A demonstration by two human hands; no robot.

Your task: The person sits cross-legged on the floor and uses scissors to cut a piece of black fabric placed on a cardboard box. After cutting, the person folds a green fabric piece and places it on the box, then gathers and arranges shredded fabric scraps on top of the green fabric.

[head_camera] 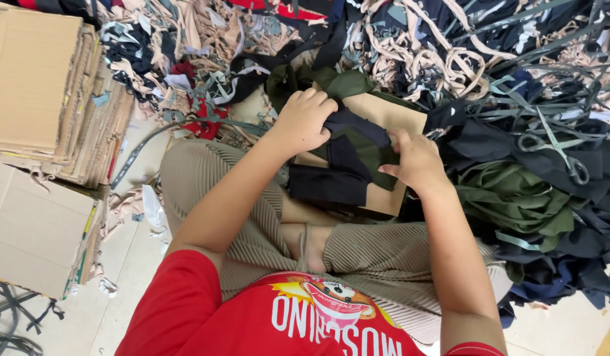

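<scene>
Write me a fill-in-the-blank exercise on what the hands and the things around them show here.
1. Both hands, the left hand and the right hand, grip strips of black ____.
2. Under the strips lies a brown piece of ____.
3. On the cloth heap to the person's right lies a pair of ____.
4. The stack of flat boxes is on the person's ____ side.

Missing words: cloth; cardboard; scissors; left
</scene>
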